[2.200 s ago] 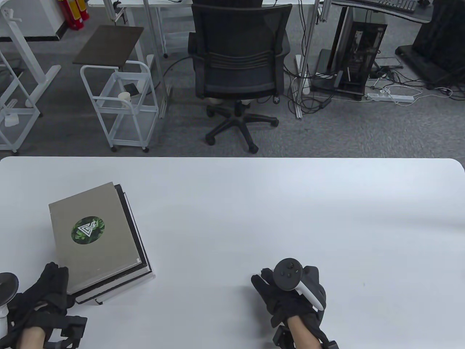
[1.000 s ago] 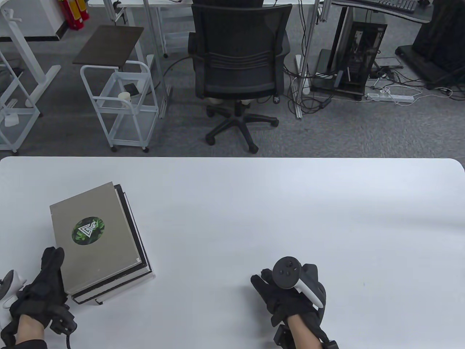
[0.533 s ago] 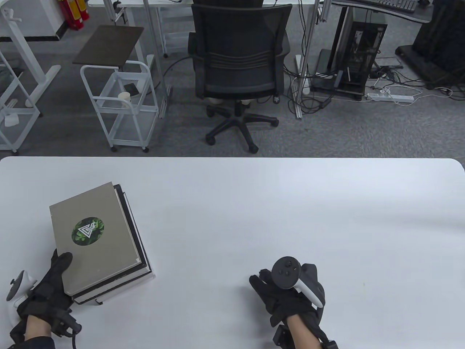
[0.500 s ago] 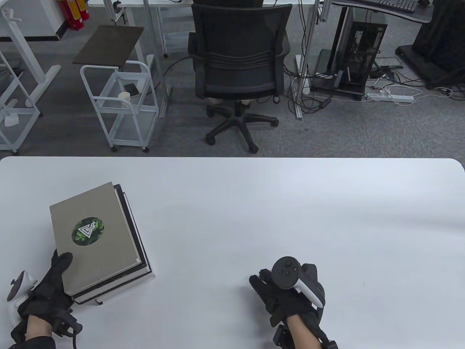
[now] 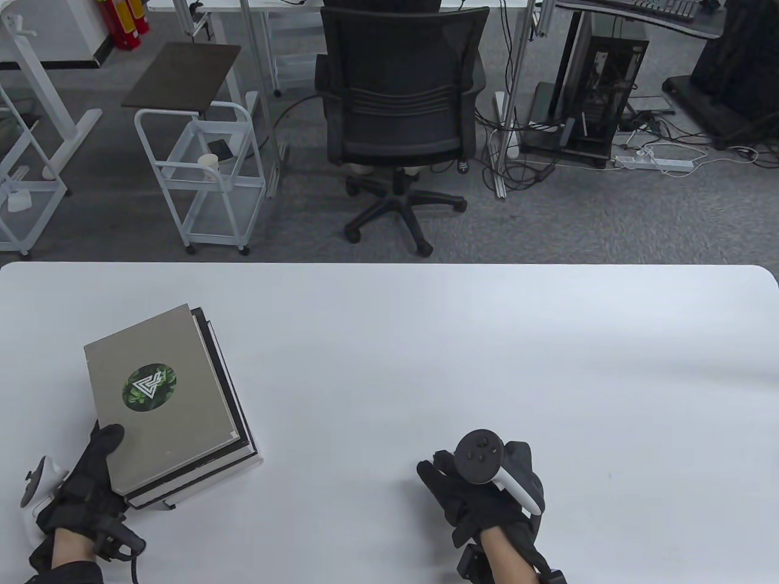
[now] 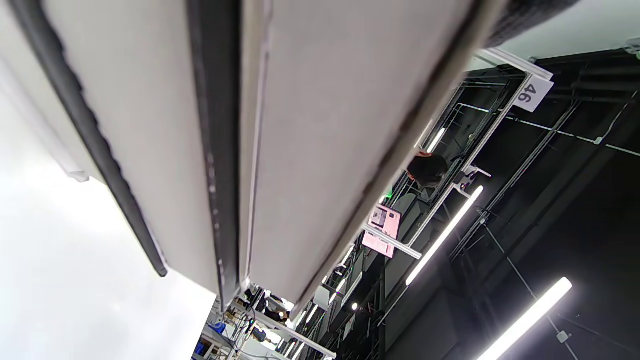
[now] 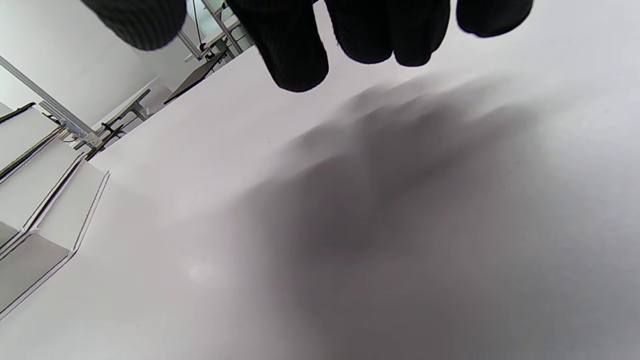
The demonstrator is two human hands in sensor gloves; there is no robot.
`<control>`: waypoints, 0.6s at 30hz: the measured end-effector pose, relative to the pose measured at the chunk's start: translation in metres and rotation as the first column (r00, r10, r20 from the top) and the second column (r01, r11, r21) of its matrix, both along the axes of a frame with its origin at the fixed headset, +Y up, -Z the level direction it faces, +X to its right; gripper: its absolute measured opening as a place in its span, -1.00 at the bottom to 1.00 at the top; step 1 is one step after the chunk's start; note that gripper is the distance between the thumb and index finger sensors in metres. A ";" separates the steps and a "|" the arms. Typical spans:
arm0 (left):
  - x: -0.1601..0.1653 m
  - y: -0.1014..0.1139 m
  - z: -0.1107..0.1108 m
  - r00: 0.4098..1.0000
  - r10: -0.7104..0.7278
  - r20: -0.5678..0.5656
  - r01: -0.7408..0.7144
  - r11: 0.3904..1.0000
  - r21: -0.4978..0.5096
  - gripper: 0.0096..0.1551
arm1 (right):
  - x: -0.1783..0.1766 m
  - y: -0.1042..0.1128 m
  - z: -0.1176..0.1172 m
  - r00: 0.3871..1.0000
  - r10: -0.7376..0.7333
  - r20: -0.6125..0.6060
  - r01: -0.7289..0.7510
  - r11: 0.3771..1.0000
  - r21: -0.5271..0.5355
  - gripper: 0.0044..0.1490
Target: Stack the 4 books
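A stack of books lies at the table's left, the grey book with a green round logo on top and dark-edged books under it. My left hand holds the stack's near-left corner, a gloved finger lying on the top cover; the other fingers are hidden. The left wrist view shows the stack's page edges very close. My right hand rests empty on the table near the front middle, far from the books. Its fingertips hang just above the tabletop, and the stack shows at that view's left.
The white table stretches to the right of the stack. Beyond its far edge stand a black office chair and a white wire cart on the grey carpet.
My left hand moved from the stack's near edge round to its near-left corner and laid a finger on the top cover. The stack shifted very slightly right. The right hand stayed still.
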State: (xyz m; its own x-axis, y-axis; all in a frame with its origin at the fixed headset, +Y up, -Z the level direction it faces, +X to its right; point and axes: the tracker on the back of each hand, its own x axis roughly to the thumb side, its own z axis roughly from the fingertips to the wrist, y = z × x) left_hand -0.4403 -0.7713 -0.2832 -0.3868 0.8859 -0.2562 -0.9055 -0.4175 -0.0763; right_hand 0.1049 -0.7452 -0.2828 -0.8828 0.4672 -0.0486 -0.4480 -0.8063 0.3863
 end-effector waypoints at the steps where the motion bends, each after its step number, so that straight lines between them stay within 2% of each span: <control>1: 0.003 0.000 -0.001 1.000 0.001 0.009 -0.001 1.000 -0.002 0.22 | 0.000 0.000 0.000 1.000 0.000 0.001 0.000 1.000 0.001 -0.09; 10: 0.059 0.002 -0.022 0.991 -0.014 0.136 0.013 1.000 0.011 0.22 | 0.003 0.002 0.000 1.000 -0.001 0.009 0.001 1.000 0.019 -0.10; 18: 0.127 0.003 -0.030 0.949 -0.063 0.310 0.060 0.998 0.018 0.22 | 0.011 0.007 0.001 0.999 -0.023 0.036 0.021 0.998 0.062 -0.08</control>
State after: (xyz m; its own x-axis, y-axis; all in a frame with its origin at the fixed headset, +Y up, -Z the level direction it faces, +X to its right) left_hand -0.3128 -0.7685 -0.3135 -0.2341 0.9079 -0.3477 -0.8602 -0.3601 -0.3611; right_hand 0.1159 -0.7383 -0.2815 -0.8705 0.4894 -0.0513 -0.4786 -0.8178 0.3195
